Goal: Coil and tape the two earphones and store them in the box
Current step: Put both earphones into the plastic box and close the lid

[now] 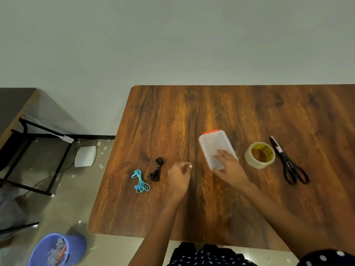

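A clear plastic box (pixel 212 144) with a red clasp at its far end lies closed on the wooden table (pixel 230 112). My right hand (pixel 229 166) grips its near end, fingers on the lid and thumb at the near edge. My left hand (pixel 179 176) hovers just left of the box with fingers loosely curled and holds nothing. A coiled black earphone (pixel 156 170) lies left of that hand. A coiled blue earphone (pixel 141 182) lies a little further left, near the table's left edge.
A roll of clear tape (pixel 259 154) stands right of the box, and black scissors (pixel 290 163) lie beyond it. Off the table's left edge are a blue bin (pixel 57 250) on the floor and another table's black frame (pixel 38 141).
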